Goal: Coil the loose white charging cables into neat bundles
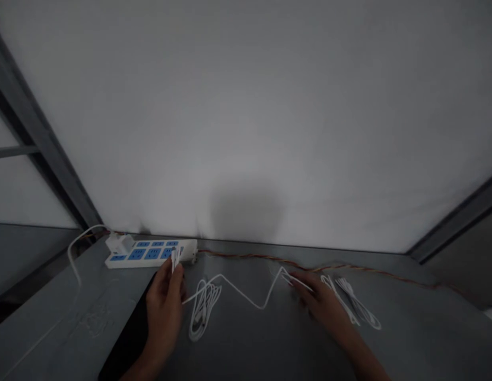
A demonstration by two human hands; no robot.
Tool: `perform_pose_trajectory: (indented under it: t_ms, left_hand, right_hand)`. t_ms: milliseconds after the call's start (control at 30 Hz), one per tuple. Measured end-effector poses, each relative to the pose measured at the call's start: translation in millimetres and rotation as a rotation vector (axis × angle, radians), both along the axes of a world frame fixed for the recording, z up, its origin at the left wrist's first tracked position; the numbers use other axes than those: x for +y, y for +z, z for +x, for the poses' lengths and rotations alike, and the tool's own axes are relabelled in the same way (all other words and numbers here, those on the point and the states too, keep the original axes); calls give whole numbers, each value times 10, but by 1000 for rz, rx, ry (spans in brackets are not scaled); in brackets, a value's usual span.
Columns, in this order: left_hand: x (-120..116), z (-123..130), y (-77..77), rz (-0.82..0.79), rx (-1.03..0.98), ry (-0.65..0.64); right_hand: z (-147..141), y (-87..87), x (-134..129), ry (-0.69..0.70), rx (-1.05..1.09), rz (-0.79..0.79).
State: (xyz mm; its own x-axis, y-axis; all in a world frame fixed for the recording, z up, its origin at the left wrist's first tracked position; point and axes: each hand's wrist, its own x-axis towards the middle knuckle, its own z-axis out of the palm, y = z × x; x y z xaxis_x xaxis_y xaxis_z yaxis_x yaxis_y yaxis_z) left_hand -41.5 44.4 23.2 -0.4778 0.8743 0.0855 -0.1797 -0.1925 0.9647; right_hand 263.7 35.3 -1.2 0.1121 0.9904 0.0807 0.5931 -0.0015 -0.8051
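Along the rear edge of the grey metal bench [249, 344], a white power strip [150, 255] with blue sockets is laid, with a white adapter [119, 244] seated at its left end. A white plug [175, 259] is gripped by the closed fingers [176, 280] of the left hand [164, 304] just before the strip's right end; socket contact cannot be confirmed. A white cable [238, 293], partly coiled on the bench, is pinched at its far end by the right hand [321, 304], though that grip is blurred. A second white cable bundle [352, 301] lies just beside this hand. A twisted orange wire [309, 264] is routed behind both hands.
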Motion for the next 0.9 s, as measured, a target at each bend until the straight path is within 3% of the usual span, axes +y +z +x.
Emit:
perform_pose_trajectory:
  t_ms: [133, 267, 400, 567, 767, 900]
  left_hand:
    - [3, -1, -17, 0, -3, 2]
    - [1, -3, -18, -13, 10, -1]
    - [-4, -12, -42, -31, 67, -7]
    - [-7, -17, -67, -20, 74, -4]
    - [-1, -5, -37, -18, 25, -17]
    - [2, -7, -65, -26, 40, -4]
  right_hand:
    - [-14, 29, -17, 40, -210, 2]
    - [-22, 33, -10, 52, -172, -26]
    - [-36, 64, -38, 91, 259, -189]
    - [-118, 149, -155, 24, 864, -323]
    - [-84, 188, -151, 39, 1168, -366]
    - [-78, 193, -113, 132, 1303, -361]
